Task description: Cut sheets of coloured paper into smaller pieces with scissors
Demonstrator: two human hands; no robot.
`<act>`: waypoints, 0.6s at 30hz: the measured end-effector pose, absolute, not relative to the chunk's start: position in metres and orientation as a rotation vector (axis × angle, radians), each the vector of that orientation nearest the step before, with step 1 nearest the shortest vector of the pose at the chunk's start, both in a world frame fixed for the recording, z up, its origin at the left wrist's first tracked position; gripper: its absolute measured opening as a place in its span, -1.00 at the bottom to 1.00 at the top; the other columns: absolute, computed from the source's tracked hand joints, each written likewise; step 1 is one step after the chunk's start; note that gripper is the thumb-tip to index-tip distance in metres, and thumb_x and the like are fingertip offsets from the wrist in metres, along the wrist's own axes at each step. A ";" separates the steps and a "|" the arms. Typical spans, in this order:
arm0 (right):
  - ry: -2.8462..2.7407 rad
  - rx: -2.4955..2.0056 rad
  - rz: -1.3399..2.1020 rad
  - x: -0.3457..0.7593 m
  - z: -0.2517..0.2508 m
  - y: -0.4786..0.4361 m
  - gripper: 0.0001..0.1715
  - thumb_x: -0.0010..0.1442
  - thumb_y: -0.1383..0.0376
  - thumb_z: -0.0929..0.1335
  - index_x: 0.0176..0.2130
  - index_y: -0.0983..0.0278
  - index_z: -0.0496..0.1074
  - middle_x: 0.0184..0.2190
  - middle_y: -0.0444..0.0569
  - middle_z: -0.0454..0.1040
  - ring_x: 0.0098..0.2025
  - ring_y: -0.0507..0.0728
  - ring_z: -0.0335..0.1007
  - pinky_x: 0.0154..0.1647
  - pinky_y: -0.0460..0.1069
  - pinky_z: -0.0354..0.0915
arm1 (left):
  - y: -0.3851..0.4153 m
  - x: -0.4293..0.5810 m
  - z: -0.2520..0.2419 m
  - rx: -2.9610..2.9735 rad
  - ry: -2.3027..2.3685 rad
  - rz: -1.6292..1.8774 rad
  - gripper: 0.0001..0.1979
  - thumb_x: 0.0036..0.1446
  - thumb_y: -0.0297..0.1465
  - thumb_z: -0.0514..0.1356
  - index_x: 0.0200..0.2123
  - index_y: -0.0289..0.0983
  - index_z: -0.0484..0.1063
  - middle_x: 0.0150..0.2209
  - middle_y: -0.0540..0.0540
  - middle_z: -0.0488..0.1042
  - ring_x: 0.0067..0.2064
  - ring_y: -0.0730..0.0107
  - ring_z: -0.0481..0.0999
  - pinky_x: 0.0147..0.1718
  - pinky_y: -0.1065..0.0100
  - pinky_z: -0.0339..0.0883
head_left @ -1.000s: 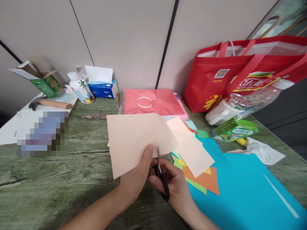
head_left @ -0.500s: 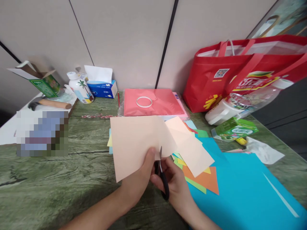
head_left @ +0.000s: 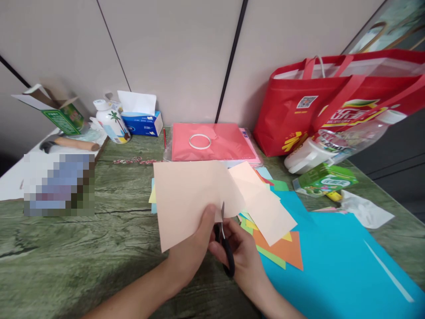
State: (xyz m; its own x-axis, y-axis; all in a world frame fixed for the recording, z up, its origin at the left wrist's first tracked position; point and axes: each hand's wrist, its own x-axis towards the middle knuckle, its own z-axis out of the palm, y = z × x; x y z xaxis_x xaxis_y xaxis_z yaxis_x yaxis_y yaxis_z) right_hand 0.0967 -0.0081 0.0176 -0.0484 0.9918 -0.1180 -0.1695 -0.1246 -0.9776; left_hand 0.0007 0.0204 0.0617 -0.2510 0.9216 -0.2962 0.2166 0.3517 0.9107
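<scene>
A pale peach sheet of paper point(head_left: 186, 190) is held up over the table, with my left hand point(head_left: 195, 243) closed on its lower edge, thumb on top. My right hand point(head_left: 244, 248) grips black-handled scissors point(head_left: 228, 257). Their blades straddle the sheet, one showing above it just right of my left thumb, along a short cut from the lower edge. Right of the scissors lie a peach paper strip point(head_left: 268, 212) and orange paper point(head_left: 288, 248) among green and yellow pieces. A large blue sheet point(head_left: 338, 261) lies beneath them. The lower blade is hidden.
Behind the sheet lies a pink paper pack point(head_left: 222, 141) with a white ring point(head_left: 199, 141) on it. A red bag point(head_left: 292, 110), white mug point(head_left: 308, 155) and green carton point(head_left: 328, 177) stand right. A tissue box point(head_left: 141, 124), bottle point(head_left: 113, 122) and hammer point(head_left: 73, 143) are at left.
Almost nothing differs. Both hands, the scissors and the peach sheet keep the same position, and the view has shifted very slightly.
</scene>
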 end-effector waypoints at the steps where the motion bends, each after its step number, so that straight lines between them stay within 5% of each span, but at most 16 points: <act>1: -1.045 -1.148 1.408 0.097 0.017 -0.008 -0.65 -0.10 0.15 0.45 -0.42 0.25 0.26 -0.56 -0.16 0.29 -0.51 0.02 0.19 -0.49 -0.08 0.15 | 0.021 0.001 0.062 1.023 1.695 0.962 -0.80 0.02 -0.28 0.14 -0.36 -0.23 0.52 -0.32 -0.09 0.57 -0.20 0.25 0.53 -0.08 0.27 0.34; 18: -1.024 -1.133 1.443 0.098 0.016 -0.008 -0.68 -0.09 0.16 0.45 -0.40 0.27 0.31 -0.57 -0.18 0.26 -0.51 -0.01 0.13 -0.52 -0.11 0.10 | 0.020 -0.002 0.054 1.078 1.726 1.017 -0.73 -0.03 -0.22 0.18 -0.28 -0.23 0.49 -0.21 -0.13 0.55 -0.05 0.16 0.46 0.03 0.18 0.23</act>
State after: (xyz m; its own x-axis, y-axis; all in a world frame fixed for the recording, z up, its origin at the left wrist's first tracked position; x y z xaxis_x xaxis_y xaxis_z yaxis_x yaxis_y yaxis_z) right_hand 0.0977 -0.0085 0.0161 -0.0676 0.9882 -0.1372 -0.1969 -0.1481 -0.9692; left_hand -0.0017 0.0199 0.0542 -0.2776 0.9329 -0.2296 0.2516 0.3012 0.9197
